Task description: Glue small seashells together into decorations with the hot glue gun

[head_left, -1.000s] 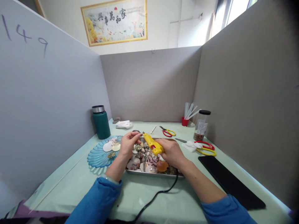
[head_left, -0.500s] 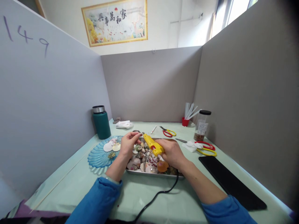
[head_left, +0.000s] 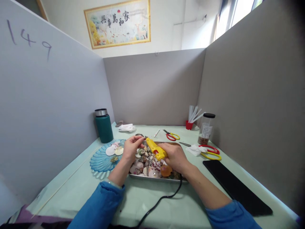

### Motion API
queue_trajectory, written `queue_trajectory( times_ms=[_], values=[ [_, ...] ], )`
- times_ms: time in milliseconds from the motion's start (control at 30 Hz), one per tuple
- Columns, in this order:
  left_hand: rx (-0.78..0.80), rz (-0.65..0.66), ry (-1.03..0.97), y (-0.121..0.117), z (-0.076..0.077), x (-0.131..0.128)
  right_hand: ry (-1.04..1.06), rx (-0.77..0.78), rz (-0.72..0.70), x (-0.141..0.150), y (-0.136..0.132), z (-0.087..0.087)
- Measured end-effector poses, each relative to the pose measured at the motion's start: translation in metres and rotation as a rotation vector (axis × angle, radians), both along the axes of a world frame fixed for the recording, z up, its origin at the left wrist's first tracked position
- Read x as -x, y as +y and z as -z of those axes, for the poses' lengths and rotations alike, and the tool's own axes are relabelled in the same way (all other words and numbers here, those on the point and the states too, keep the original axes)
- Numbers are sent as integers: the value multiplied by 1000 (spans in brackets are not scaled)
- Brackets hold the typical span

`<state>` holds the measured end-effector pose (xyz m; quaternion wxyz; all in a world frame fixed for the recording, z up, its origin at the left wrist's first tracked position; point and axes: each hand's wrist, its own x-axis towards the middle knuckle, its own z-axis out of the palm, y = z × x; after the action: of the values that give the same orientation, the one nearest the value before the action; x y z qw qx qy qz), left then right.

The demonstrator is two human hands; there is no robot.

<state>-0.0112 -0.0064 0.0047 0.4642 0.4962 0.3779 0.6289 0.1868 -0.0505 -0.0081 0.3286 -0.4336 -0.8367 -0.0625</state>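
A yellow hot glue gun (head_left: 156, 149) is gripped in my right hand (head_left: 175, 156), its nozzle pointing left and away toward my left fingertips. My left hand (head_left: 131, 149) is pinched closed at the nozzle; whatever sits between its fingertips is too small to make out. Beneath both hands lies a metal tray (head_left: 157, 179) heaped with seashells (head_left: 150, 167). An orange rounded piece (head_left: 166, 170) rests among them. Left of the tray stands a blue scalloped glass plate (head_left: 100, 162) with pale flat shells (head_left: 114, 150) on it. The gun's black cord (head_left: 162, 197) runs down toward the front edge.
A green bottle (head_left: 104, 127) stands back left. White tissue (head_left: 127, 128), small scissors (head_left: 172, 135) and a red cup of glue sticks (head_left: 189, 124) are at the back. On the right are a jar (head_left: 206, 129), larger scissors (head_left: 212, 152) and a black mat (head_left: 234, 187). Grey partitions (head_left: 154, 92) enclose the table.
Almost nothing differs. The view has shifted very slightly; both hands keep their pose, with the glue gun's nozzle by my left fingertips.
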Motion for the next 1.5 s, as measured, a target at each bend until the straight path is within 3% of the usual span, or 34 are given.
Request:
queue_trajectory(
  times_ms=[800, 1167, 1500],
  values=[
    [34, 49, -53, 3, 2, 2, -10, -14, 48, -1, -1, 0],
    [17, 44, -36, 3, 3, 1, -23, -19, -12, 1, -1, 2],
    [12, -1, -30, 0, 0, 0, -9, -26, 38, 0, -1, 1]
  ],
)
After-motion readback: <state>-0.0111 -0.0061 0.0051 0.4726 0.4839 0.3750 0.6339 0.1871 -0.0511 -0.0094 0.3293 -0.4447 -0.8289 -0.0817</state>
